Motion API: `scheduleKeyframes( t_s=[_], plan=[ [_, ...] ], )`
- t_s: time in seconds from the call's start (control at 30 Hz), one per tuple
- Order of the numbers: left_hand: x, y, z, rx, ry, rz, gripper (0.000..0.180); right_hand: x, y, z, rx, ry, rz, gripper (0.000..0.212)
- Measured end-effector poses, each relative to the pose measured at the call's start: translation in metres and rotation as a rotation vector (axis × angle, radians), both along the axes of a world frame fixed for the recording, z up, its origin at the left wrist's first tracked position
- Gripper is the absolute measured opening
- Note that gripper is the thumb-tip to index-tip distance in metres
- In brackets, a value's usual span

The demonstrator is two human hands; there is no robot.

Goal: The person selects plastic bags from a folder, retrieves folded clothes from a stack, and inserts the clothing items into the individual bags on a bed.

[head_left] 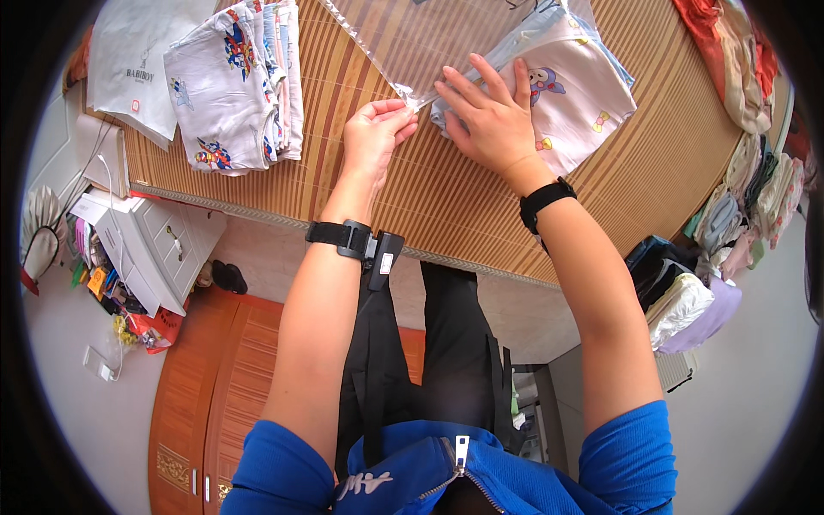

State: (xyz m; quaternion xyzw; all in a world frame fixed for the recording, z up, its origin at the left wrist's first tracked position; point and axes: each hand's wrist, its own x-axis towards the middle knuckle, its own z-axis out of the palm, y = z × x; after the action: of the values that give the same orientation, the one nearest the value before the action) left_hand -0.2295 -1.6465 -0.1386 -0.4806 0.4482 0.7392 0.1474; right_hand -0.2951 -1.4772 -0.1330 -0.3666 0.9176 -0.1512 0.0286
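Note:
A clear plastic bag lies across the bamboo mat, its corner pinched between the thumb and fingers of my left hand. Spread fingers of my right hand rest on the bag's edge and on folded pale pink printed clothes. Light blue cloth shows under and beside the pink layer. Whether part of these clothes is inside the bag, I cannot tell. Over to the left is a stack of folded white clothes with colourful cartoon prints.
A white printed package lies at the far left of the bamboo mat. Piles of clothes line the right side. A white drawer cabinet stands at the lower left, beside wooden doors.

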Motion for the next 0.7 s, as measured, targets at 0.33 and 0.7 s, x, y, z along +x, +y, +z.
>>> scheduleKeyframes(
  t_s=[0.33, 0.7],
  plan=[
    [0.003, 0.02, -0.006, -0.099, 0.082, 0.104, 0.02, 0.0, 0.0, -0.001, -0.007, 0.008, -0.009, 0.031],
    [-0.012, 0.023, 0.028, -1.252, 0.358, -0.614, 0.032, 0.004, 0.068, 0.082, -0.46, -0.077, -0.772, 0.049]
  ],
)
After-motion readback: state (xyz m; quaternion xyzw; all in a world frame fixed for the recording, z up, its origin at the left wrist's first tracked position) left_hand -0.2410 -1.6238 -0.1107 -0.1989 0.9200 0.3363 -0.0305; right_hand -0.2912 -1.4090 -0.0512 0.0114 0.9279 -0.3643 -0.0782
